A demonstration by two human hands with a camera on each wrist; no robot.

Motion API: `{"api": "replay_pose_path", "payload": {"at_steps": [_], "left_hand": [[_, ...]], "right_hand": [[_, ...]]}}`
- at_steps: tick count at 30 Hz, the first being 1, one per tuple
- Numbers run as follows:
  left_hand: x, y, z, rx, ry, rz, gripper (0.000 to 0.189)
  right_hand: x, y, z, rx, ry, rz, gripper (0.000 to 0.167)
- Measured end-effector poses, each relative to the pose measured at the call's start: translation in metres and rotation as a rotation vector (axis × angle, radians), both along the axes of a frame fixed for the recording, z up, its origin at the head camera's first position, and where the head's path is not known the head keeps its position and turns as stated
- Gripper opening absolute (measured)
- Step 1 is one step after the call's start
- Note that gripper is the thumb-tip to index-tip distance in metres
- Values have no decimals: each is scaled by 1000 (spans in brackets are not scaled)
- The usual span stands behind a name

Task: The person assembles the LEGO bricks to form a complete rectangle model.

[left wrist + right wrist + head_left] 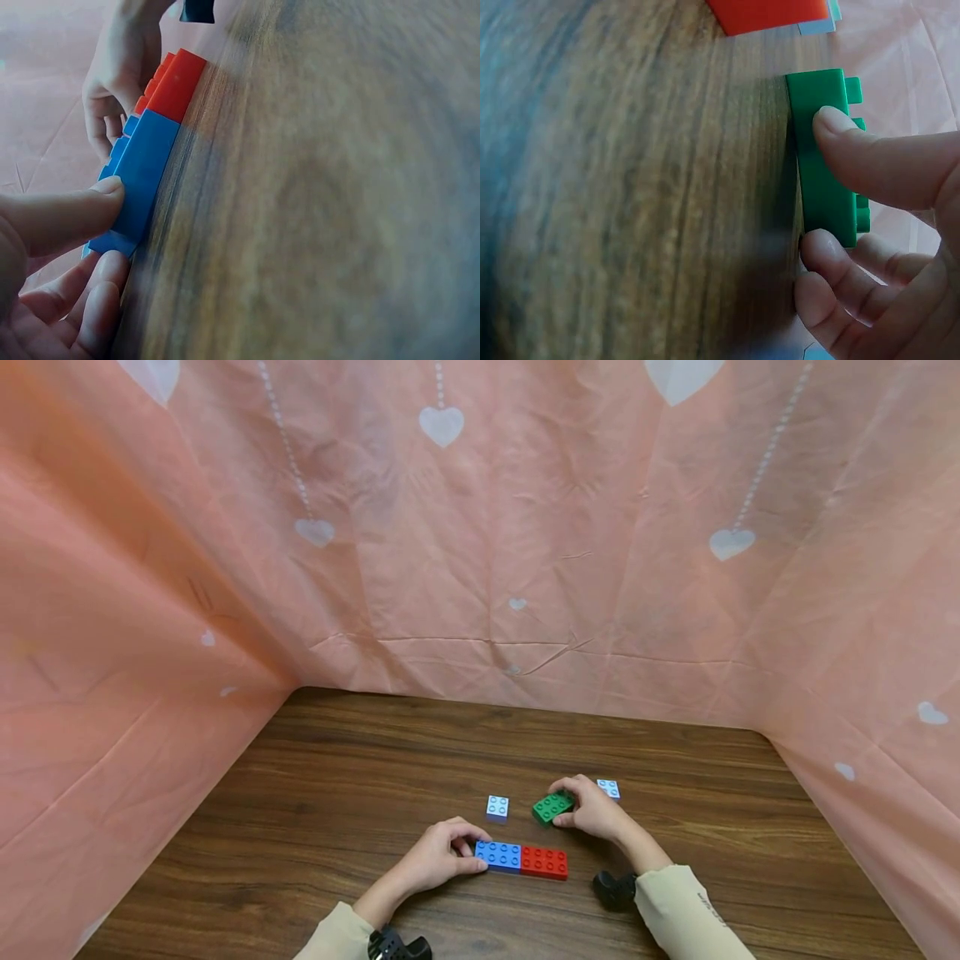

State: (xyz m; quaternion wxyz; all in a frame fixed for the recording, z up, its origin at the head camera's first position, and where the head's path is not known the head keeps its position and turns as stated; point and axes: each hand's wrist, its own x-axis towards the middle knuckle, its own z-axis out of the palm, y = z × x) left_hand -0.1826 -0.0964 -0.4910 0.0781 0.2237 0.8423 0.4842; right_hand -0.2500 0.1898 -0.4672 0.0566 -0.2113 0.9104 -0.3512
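A blue toy brick and a red toy brick lie end to end on the wooden table. My left hand pinches the blue one at its left end; the thumb presses on its near side in the left wrist view. Behind the red brick, my right hand holds a green toy brick by its right part, with the thumb on its side and fingers around the far end. In the right wrist view the green brick is at the table surface, studs facing up.
A small light-blue brick stands left of the green one. Another small light-blue brick sits just behind my right hand. Pink curtains with white hearts enclose the table at the back and sides.
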Motion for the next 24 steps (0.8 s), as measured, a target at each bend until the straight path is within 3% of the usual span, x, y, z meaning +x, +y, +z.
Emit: {"api": "replay_pose_path", "payload": {"at_steps": [13,24], "left_hand": [[1,0,1,9,2,3,27],[2,1,1,3,-7,9,27]], "right_hand": [[6,-3,-1,36,-73,-92,32],[14,1,-3,2,-1,-89,32]]}}
